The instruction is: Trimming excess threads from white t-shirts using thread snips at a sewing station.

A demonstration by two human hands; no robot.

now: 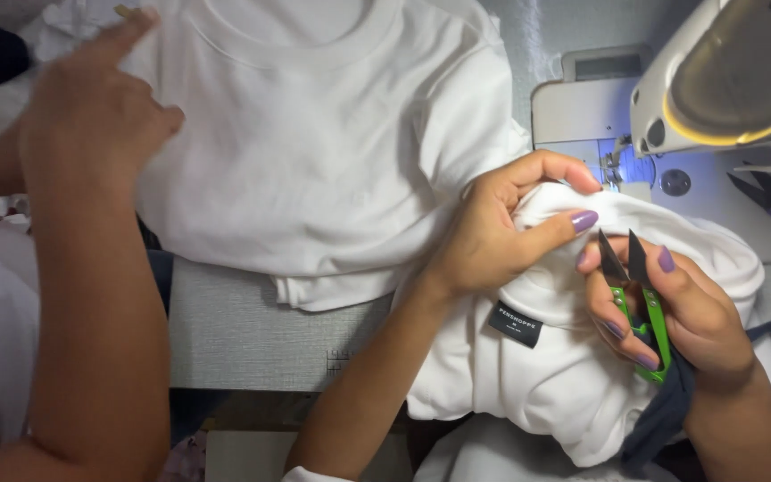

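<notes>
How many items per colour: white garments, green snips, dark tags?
White garments: 2, flat shirt, bunched one in left hand
Green thread snips: 1, in right hand
Dark tags: 1
Total: 4

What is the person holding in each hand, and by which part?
The right hand holds green thread snips by their handle, blades up. The left hand pinches a bunched fold of the white garment between thumb and fingers.
</notes>
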